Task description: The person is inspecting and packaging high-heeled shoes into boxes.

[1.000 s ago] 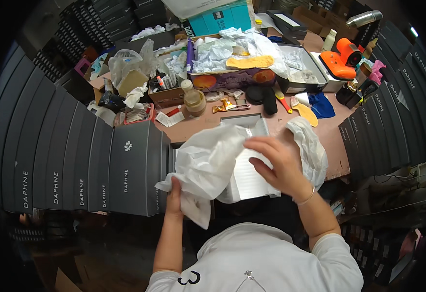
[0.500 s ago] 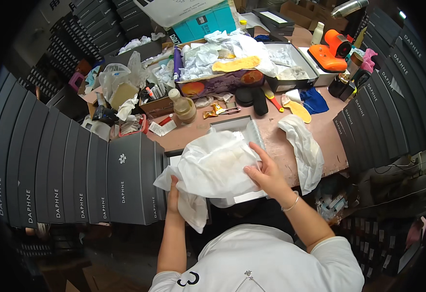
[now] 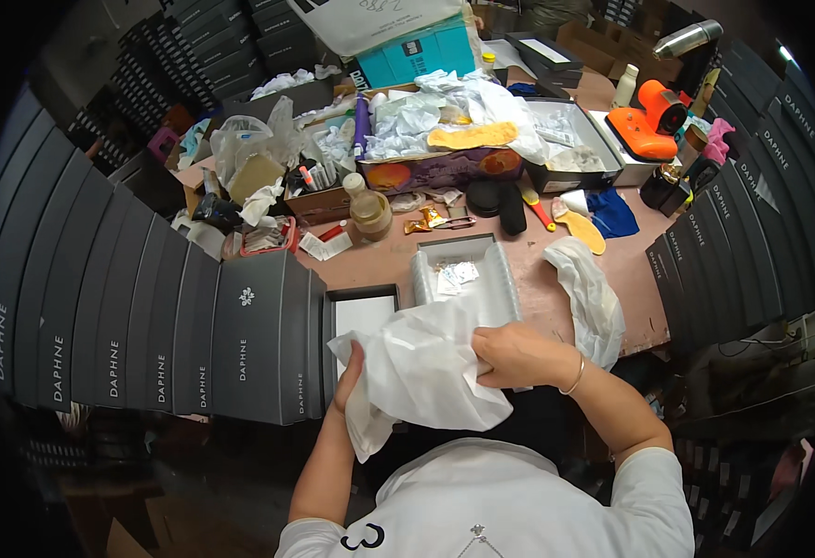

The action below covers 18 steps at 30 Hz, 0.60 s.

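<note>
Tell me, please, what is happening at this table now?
A person handles crumpled white paper: the left grip holds its left side, the right grip its right side. The paper hides the near part of an open grey box, where small packets lie. Another white bundle rests to the right on the table. Whether the paper wraps something, I cannot tell.

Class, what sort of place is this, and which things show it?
Probably a shoe workshop or packing room: rows of dark boxes, a yellow insole-shaped pad and thin white wrapping.
</note>
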Available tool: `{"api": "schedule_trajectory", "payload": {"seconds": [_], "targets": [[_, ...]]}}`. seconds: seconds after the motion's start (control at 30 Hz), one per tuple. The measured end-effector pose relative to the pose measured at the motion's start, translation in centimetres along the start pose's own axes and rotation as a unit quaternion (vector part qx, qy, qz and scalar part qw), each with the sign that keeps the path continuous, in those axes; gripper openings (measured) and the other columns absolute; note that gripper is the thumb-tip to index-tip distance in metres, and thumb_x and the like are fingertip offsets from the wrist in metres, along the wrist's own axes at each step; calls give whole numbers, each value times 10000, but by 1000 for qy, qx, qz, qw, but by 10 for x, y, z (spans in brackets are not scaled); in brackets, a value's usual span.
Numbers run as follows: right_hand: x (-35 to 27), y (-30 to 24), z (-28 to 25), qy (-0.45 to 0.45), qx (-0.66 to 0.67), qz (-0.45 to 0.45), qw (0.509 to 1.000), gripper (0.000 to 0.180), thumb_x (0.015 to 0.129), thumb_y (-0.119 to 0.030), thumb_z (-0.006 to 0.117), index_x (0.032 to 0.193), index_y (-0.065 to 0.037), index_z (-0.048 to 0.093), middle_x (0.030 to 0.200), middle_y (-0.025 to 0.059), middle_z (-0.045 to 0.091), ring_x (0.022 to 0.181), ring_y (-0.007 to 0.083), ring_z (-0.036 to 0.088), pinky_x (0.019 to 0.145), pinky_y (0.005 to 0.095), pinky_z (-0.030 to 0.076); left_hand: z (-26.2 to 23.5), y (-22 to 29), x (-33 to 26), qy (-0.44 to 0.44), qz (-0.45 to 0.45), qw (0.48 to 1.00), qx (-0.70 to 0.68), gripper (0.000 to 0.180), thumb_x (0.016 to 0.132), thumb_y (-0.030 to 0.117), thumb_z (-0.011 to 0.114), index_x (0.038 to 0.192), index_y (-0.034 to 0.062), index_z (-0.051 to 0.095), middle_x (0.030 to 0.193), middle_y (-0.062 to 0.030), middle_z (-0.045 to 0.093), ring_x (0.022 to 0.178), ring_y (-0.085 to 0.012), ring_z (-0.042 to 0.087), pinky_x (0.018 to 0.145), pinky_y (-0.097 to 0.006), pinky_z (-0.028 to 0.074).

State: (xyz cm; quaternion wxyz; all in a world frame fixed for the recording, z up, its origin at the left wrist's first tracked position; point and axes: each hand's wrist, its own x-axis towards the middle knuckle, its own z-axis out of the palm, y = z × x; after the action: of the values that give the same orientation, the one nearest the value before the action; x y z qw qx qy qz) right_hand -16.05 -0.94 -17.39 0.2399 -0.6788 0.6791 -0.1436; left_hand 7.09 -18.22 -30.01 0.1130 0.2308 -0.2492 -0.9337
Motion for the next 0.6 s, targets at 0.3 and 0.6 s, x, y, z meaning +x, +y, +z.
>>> {"api": "schedule_trajectory", "payload": {"seconds": [0.3, 0.6], "targets": [[-23, 82, 59, 349, 267, 200, 876, 426, 860, -277, 684, 1137, 20, 559, 883, 167, 658, 687, 276, 644, 634, 361, 495, 52, 71, -45, 339, 466, 817, -1, 600, 984, 485, 407, 1321, -11, 429, 1292, -175, 518, 1155, -330, 539, 956, -448, 459], [-44, 64, 2, 206, 372, 172, 889, 486, 864, -284, 694, 1225, 11, 558, 858, 54, 634, 621, 94, 568, 553, 247, 468, 28, 63, -21, 0, 43, 589, 807, 532, 878, 249, 636, 1296, -52, 504, 1298, -180, 544, 1234, -280, 505, 1010, -418, 412]]}}
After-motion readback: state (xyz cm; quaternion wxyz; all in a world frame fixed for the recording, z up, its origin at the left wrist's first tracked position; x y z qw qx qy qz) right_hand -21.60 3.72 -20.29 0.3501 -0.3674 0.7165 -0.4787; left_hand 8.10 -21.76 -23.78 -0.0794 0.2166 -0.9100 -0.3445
